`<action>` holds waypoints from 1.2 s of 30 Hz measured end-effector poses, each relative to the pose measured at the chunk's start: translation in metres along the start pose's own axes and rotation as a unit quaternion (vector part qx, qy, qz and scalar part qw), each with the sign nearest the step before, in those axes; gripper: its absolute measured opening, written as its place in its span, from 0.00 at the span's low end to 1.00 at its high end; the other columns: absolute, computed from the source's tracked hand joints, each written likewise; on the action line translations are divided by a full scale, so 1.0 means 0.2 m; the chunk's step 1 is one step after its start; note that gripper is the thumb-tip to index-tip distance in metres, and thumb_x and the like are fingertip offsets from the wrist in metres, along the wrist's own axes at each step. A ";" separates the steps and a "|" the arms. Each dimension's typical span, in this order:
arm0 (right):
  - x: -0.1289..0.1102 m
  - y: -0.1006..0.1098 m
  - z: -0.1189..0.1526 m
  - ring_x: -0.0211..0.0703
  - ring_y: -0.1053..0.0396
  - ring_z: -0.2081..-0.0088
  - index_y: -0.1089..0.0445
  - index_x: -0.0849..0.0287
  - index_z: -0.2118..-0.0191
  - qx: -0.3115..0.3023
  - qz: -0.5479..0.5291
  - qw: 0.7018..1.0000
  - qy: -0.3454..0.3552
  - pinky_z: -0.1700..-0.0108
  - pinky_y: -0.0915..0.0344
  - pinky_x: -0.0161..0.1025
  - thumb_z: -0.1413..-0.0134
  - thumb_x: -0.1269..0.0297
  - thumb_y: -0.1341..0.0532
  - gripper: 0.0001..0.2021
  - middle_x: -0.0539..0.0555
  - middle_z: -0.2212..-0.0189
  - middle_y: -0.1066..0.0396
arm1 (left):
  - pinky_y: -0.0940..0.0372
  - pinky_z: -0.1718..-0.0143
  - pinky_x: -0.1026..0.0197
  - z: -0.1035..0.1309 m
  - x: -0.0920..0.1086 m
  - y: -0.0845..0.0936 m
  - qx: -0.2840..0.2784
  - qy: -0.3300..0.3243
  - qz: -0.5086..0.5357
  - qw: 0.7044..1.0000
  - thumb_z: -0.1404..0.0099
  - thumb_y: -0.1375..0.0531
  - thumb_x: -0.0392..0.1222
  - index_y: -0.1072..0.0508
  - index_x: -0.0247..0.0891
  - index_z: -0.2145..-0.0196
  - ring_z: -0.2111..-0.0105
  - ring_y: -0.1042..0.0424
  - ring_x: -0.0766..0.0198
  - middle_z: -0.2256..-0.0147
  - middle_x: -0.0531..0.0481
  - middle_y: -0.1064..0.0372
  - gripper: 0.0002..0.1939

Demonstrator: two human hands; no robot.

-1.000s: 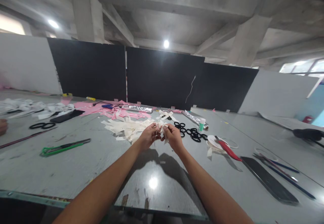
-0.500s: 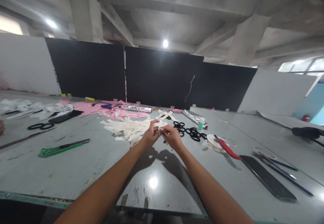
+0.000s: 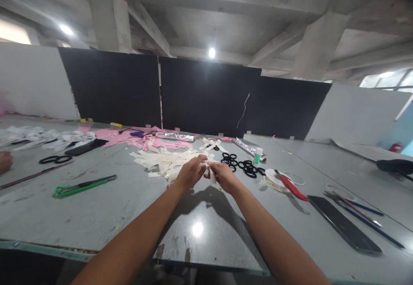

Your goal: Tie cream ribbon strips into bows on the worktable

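My left hand [image 3: 192, 170] and my right hand [image 3: 223, 175] meet above the table, their fingertips closed on a white strip [image 3: 212, 176]. One end of the strip hangs below the right fingers; its middle is hidden by the fingers. Whether it is ribbon or paper I cannot make out. Just behind and left of my hands spreads a pile of cream-white strips [image 3: 161, 161]. Several black rings [image 3: 249, 169] lie to the right of my hands. Beyond the hands rests a small bunch of looped white strips [image 3: 213, 144].
On the right lie a tape roll [image 3: 274, 179], a red-handled tool [image 3: 292, 186] and a dark phone-like slab [image 3: 345, 225]. A green cutter [image 3: 84, 186] and black-handled scissors [image 3: 55, 159] are at left. Another person's hand [image 3: 5, 162] shows at the left edge. Black panels [image 3: 209, 96] stand behind.
The left fingers, raised and spread before, have curled in around the strip. More of the strip now hangs beneath my right hand. The view has shifted slightly.
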State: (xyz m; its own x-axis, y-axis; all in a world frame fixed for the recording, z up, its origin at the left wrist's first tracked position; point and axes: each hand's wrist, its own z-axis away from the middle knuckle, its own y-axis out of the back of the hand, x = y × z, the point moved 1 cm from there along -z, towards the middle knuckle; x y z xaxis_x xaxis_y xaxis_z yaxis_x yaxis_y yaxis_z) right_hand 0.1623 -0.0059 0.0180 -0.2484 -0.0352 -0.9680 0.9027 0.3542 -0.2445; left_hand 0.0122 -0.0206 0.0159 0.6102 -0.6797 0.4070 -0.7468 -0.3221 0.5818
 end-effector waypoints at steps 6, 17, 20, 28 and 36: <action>0.02 0.07 -0.02 0.30 0.42 0.80 0.28 0.64 0.76 -0.052 0.067 0.995 -0.045 0.77 0.44 0.30 0.63 0.58 0.30 0.14 0.48 0.82 0.35 | 0.45 0.74 0.67 -0.02 -0.02 -0.02 0.004 0.097 0.151 0.984 0.45 0.42 0.37 0.40 0.41 0.59 0.79 0.39 0.70 0.76 0.58 0.37 0.16; 0.00 0.06 -0.01 0.33 0.36 0.76 0.31 0.59 0.62 -0.040 -0.032 0.998 -0.044 0.67 0.29 0.41 0.55 0.58 0.33 0.15 0.50 0.71 0.32 | 0.38 0.75 0.67 -0.06 -0.07 -0.06 0.018 0.221 0.470 0.855 0.48 0.37 0.44 0.38 0.38 0.65 0.76 0.37 0.71 0.75 0.57 0.39 0.16; 0.00 0.05 -0.01 0.33 0.36 0.78 0.32 0.60 0.63 -0.011 -0.027 0.998 -0.050 0.73 0.29 0.41 0.50 0.53 0.37 0.15 0.52 0.70 0.33 | 0.39 0.75 0.67 -0.07 -0.10 -0.07 0.037 0.214 0.468 0.856 0.48 0.36 0.45 0.35 0.38 0.63 0.76 0.38 0.72 0.74 0.57 0.39 0.16; -0.04 0.09 -0.02 0.33 0.40 0.83 0.32 0.62 0.70 -0.028 -0.021 0.996 -0.077 0.73 0.32 0.39 0.47 0.40 0.48 0.26 0.48 0.82 0.38 | 0.40 0.75 0.66 -0.07 -0.12 -0.07 0.020 0.238 0.463 0.854 0.48 0.36 0.49 0.32 0.35 0.55 0.77 0.38 0.71 0.74 0.55 0.37 0.24; -0.07 0.08 0.01 0.28 0.50 0.83 0.30 0.63 0.70 -0.111 0.048 0.993 -0.006 0.65 0.33 0.38 0.56 0.54 0.33 0.16 0.41 0.86 0.47 | 0.40 0.72 0.66 -0.06 -0.12 -0.04 0.010 0.258 0.548 0.796 0.45 0.36 0.49 0.32 0.35 0.51 0.74 0.36 0.71 0.71 0.52 0.33 0.27</action>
State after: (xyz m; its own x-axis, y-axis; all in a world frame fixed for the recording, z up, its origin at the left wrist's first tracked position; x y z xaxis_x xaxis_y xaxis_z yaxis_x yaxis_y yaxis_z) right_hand 0.1813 -0.0011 0.0269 -0.1593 -0.0007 -0.9872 0.8222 0.5534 -0.1330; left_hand 0.0073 0.0052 0.0095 -0.3868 -0.1999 0.9002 -0.9061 0.2636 -0.3308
